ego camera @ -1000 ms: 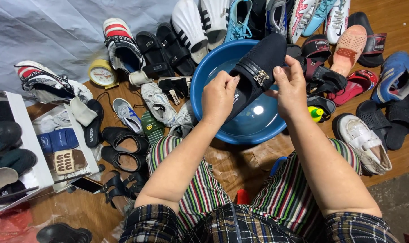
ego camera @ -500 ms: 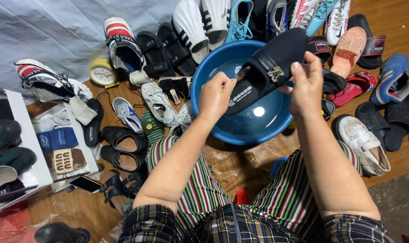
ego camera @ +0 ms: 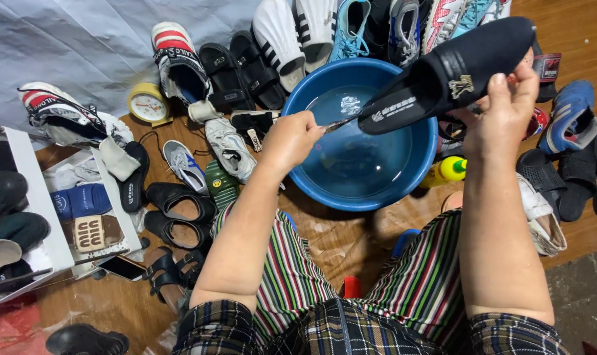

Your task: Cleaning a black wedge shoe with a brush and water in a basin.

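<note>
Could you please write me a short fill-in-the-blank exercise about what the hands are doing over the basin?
1. The right hand holds up a ____ slip-on shoe.
2. The shoe hangs above a round ____ basin with water in it.
3. The left hand holds a thin tool against the shoe's ____.
4. A small yellow ____ stands left of the sandals.

Missing words: black; blue; sole; clock
</note>
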